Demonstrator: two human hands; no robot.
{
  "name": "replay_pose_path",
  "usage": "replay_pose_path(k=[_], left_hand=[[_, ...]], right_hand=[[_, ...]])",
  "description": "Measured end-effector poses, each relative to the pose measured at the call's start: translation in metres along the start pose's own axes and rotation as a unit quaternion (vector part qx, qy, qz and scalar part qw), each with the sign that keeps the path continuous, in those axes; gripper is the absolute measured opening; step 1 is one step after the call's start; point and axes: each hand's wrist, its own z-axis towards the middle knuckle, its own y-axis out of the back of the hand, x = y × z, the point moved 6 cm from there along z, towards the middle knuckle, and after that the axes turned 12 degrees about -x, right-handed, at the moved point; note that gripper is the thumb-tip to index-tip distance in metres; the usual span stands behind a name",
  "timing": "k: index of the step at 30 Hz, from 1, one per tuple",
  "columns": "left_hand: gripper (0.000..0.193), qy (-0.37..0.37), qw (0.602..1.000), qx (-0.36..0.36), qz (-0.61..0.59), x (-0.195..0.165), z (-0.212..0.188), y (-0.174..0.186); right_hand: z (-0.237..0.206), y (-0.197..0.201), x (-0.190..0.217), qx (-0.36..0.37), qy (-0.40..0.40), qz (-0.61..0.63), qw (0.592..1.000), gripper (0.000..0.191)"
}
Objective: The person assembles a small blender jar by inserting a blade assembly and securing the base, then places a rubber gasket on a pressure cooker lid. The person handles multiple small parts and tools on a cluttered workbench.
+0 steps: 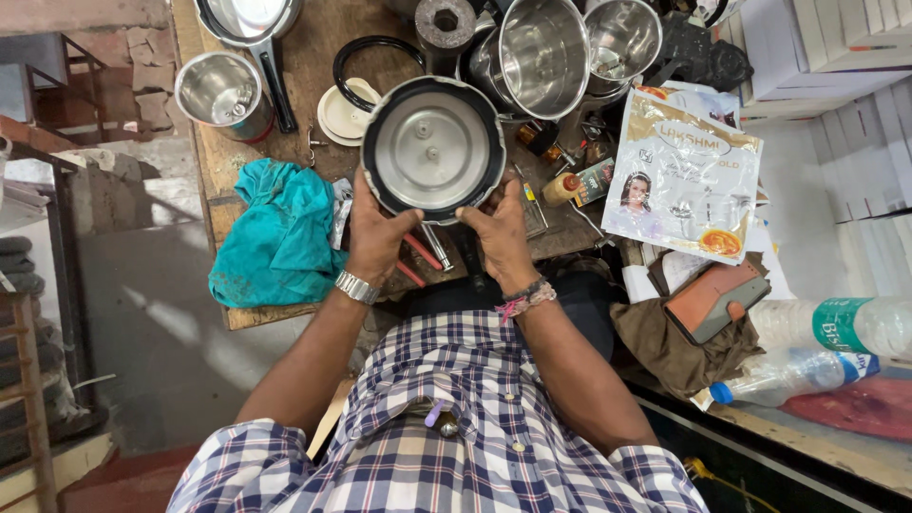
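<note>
Steel and black rubber meet in the pressure cooker lid we hold up over the near edge of the wooden workbench, its pale underside turned toward us and a dark gasket running round its rim. Our left hand clasps the lower left of the rim, thumb pressed on the gasket, a metal watch on that wrist. Our right hand closes on the lower right of the rim, with a beaded bracelet at the wrist. Just below the lid, between our hands, a metal rod and red-handled pliers lie on the bench. A crumpled teal cloth sits just beside our left hand. Behind the lid lie a loose black rubber ring and a cream plastic disc, and further left a small steel jar stands beside a black pan handle. Two tall steel mixer jars stand behind the lid to the right. A glossy printed packet lies to the right, with an orange wallet on brown cloth and clear plastic bottles beyond it.
</note>
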Motion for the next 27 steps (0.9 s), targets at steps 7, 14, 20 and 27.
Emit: replay_pose_path(k=[7,14,20,27], left_hand=[[0.074,0.109,0.989,0.007,-0.099,-0.008,0.011,0.006],[0.072,0.127,0.981,0.034,-0.143,-0.02,0.011,0.012],[0.068,0.143,0.983,0.026,-0.108,-0.005,0.01,0.012],[0.06,0.138,0.989,0.013,-0.046,0.007,0.01,0.018]], right_hand=[[-0.007,-0.006,0.013,0.072,-0.07,0.049,0.994,0.08],[-0.012,-0.013,0.013,0.112,-0.08,0.022,0.99,0.083],[-0.005,-0.007,0.0,-0.001,-0.011,-0.082,0.997,0.053],[-0.01,0.004,-0.003,-0.035,0.025,-0.159,0.986,0.037]])
